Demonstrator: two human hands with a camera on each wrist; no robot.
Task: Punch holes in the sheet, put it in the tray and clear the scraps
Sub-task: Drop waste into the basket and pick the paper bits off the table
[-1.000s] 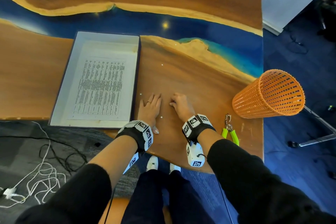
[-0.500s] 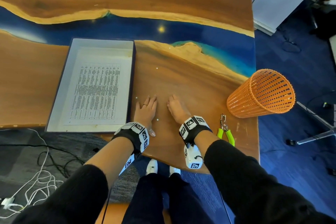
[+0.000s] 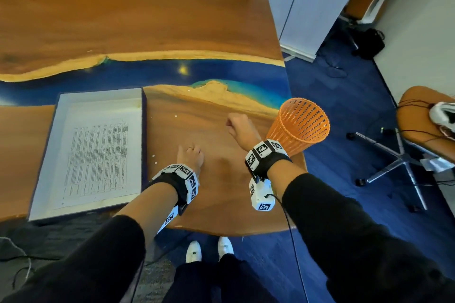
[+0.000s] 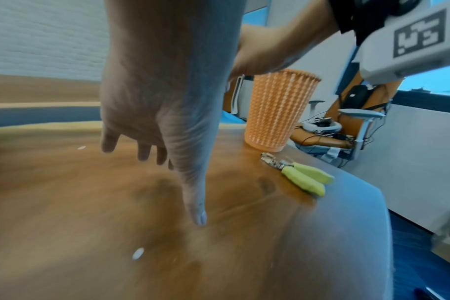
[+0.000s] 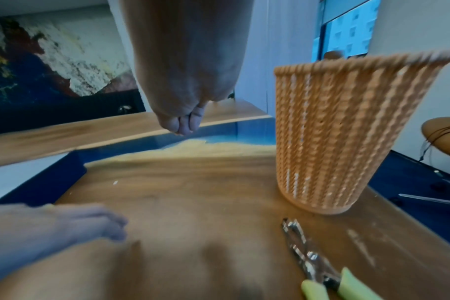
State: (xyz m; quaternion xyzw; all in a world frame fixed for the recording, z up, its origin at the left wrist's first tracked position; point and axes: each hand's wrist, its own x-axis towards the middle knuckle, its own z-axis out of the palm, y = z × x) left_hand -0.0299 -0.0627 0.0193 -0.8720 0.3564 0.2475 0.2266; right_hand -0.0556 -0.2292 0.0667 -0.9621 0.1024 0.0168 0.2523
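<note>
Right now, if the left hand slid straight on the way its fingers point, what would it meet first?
Probably only bare table: the left hand points away from the person, the tray stays beside it, and one paper dot lies roughly ahead. Depth is uncertain.

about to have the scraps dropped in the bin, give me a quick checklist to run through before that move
1. Sheet in the tray: ok, it lies flat inside.
2. Bin upright and within reach: ok, it stands near the table's right edge, beside the right hand.
3. Right hand holds scraps: cannot tell; its fingers are bunched together, but nothing shows between them.
4. Right hand over the bin mouth: not ok, it is to the bin's left.
5. Table cleared of scraps: not ok, white dots lie near the tray.
6. Hole punch out of the way: ok, it lies by the bin's base, untouched.
</note>
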